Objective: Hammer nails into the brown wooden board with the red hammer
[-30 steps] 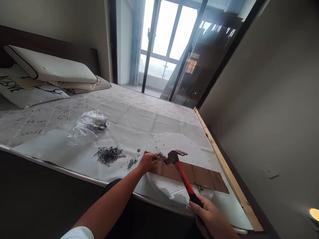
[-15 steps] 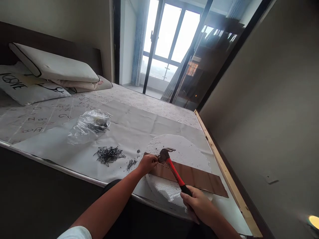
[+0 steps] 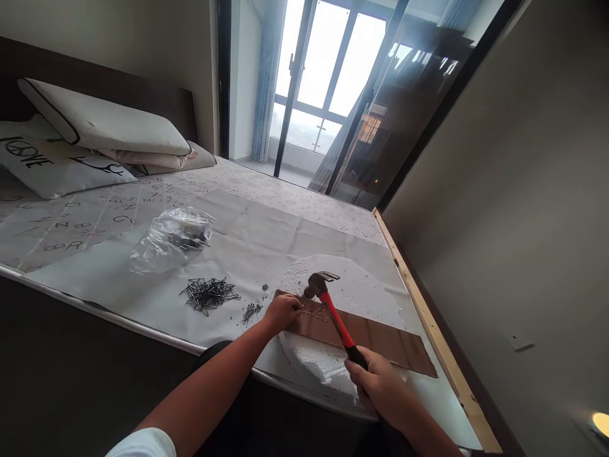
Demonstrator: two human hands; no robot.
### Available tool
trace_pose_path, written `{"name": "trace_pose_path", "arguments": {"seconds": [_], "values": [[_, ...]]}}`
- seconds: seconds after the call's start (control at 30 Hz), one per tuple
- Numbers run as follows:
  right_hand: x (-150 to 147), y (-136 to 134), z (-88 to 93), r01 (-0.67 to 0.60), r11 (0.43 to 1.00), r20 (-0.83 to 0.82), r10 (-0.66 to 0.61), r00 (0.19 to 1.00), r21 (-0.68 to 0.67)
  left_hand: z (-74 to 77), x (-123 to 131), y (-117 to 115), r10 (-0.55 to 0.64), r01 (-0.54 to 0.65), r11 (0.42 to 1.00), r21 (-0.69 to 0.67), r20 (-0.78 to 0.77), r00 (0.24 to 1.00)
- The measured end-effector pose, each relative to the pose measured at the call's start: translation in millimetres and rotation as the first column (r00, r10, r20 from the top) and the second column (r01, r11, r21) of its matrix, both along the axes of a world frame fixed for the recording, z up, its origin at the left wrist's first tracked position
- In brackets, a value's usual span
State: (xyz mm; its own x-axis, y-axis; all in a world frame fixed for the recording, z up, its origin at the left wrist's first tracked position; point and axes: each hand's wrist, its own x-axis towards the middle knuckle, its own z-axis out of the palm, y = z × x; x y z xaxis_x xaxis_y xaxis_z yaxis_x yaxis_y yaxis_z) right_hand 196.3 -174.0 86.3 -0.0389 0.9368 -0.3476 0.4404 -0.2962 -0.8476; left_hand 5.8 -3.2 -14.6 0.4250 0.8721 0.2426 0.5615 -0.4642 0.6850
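Observation:
My right hand (image 3: 383,387) is wrapped round the black grip of a claw hammer (image 3: 339,325) with a red handle. The hammer's head is raised just above the left part of a brown wooden board (image 3: 390,343), beside my left fingers. My left hand (image 3: 281,312) is closed in a pinch at the board's left end; what the fingertips hold is hidden. Several small pale marks or chips dot the board near those fingers. Beneath the board lies a round white foam slab (image 3: 352,273), its front edge broken. Left of my left hand is a small bunch of nails (image 3: 250,311).
A larger pile of nails (image 3: 209,295) lies further left, with a clear plastic bag (image 3: 174,240) behind it. Grey sheeting (image 3: 271,222) covers part of the mattress (image 3: 57,228). Pillows (image 3: 109,124) rest at the far left. A wooden rail (image 3: 423,311) runs along the right edge.
The hammer head has lifted slightly up and to the right, away from my left fingertips, uncovering more of the board. My left hand stays in place.

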Motion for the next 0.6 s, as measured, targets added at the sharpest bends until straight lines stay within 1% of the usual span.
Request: {"name": "trace_pose_path", "arguments": {"seconds": [0.1, 0.23, 0.33, 0.4, 0.47, 0.53, 0.6], "values": [[0.9, -3.0, -0.9, 0.018, 0.998, 0.052, -0.021, 0.998, 0.067, -0.5, 0.2, 0.8, 0.008, -0.008, 1.0, -0.002, -0.007, 1.0], [-6.1, -3.3, -12.2, -0.023, 0.999, 0.091, 0.019, 0.996, 0.042, -4.9, -0.3, 1.5, 0.009, -0.009, 1.0, 0.007, -0.034, 0.999], [-8.2, -4.2, -12.8, -0.033, 0.997, 0.114, 0.025, 0.993, 0.067, -6.6, -1.0, 2.1, -0.003, 0.003, 1.0, 0.004, -0.046, 0.999], [-6.4, -4.9, -7.6, -0.023, 0.994, 0.13, 0.009, 0.991, 0.108, -3.1, -2.6, 2.4, -0.019, 0.019, 1.0, -0.018, 0.004, 1.0], [-4.7, -4.1, -3.8, -0.019, 0.992, 0.14, 0.001, 0.99, 0.123, 4.2, -7.0, 3.1, -0.02, 0.025, 0.999, -0.049, 0.092, 0.996], [-5.2, -1.3, -6.9, -0.028, 0.993, 0.165, 0.009, 0.986, 0.113, 12.8, -15.9, 4.6, 0.032, -0.021, 0.998, -0.063, 0.196, 0.98], [-8.3, 2.3, -16.7, -0.05, 0.995, 0.215, 0.031, 0.976, 0.086, 19.4, -29.7, 8.1, 0.167, -0.157, 0.986, -0.059, 0.266, 0.949]]}}
